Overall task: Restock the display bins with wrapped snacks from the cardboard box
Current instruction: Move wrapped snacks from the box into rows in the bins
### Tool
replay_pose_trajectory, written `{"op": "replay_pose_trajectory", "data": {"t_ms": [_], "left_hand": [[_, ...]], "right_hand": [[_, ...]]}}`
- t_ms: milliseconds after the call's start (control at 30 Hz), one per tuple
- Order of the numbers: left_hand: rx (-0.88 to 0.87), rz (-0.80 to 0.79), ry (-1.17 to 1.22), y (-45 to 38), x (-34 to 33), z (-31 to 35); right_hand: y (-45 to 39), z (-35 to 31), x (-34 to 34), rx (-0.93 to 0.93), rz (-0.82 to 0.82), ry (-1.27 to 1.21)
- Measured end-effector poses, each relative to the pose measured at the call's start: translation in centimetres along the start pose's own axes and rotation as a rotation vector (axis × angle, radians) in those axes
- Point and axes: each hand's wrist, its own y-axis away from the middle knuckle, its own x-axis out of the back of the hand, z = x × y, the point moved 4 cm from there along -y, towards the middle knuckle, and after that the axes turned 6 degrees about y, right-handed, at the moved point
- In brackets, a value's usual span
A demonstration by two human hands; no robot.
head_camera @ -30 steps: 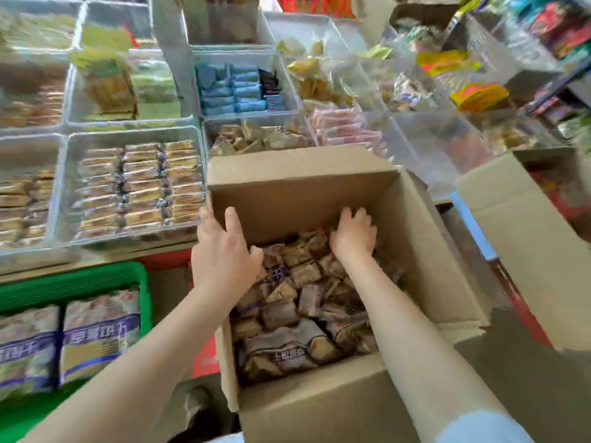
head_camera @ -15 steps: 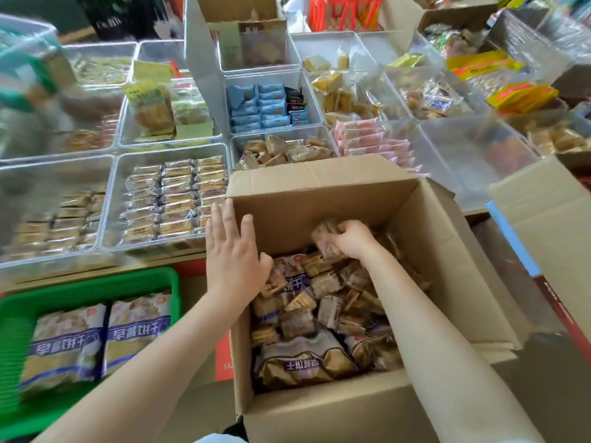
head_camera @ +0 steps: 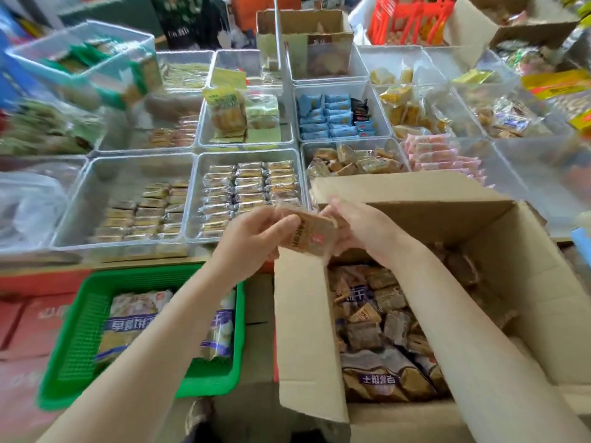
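An open cardboard box at the lower right holds several brown wrapped snacks. Above the box's left rear corner both hands hold one brown wrapped snack. My left hand grips its left end and my right hand grips its right end. Behind them stand clear display bins: one with rows of silver-wrapped bars, and one with a few brown snacks just beyond the box's back flap.
A green basket with bagged snacks sits at lower left. More clear bins hold blue packs, pink packs and yellow packs. A second cardboard box stands at the back.
My right hand lifted a wrapped snack out of the box. My left hand left the box's edge and took hold of the snack's other end. The view tilted upward.
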Motion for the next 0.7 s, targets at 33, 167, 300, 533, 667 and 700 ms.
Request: {"op": "replay_pose_trajectory", "data": {"t_ms": [33, 167, 300, 533, 667, 700], "left_hand": [[0.031, 0.025, -0.055, 0.0, 2.2, -1.2], [0.072, 0.097, 0.024, 0.1, 12.0, -7.4], [0.091, 0.195, -0.070, -0.7, 23.8, -16.3], [0.191, 0.523, -0.287, -3.7, 41.3, -31.5], [0.231, 0.257, -0.586, -6.5, 43.1, -35.5], [0.252, 0.171, -0.646, -6.8, 42.8, -36.5]], "right_hand": [[-1.2, -1.4, -1.7, 0.046, 0.026, 0.102], [-8.4, -6.2, -11.9, 0.205, -0.033, 0.571], [-17.8, -8.3, -23.2, 0.216, -0.004, 0.669], [-32.6, -8.4, -35.6, 0.025, 0.166, 0.704], [-37.7, -9.4, -37.3, -0.004, 0.258, 0.700], [-38.7, -9.8, -37.4, -0.007, 0.289, 0.702]]}}
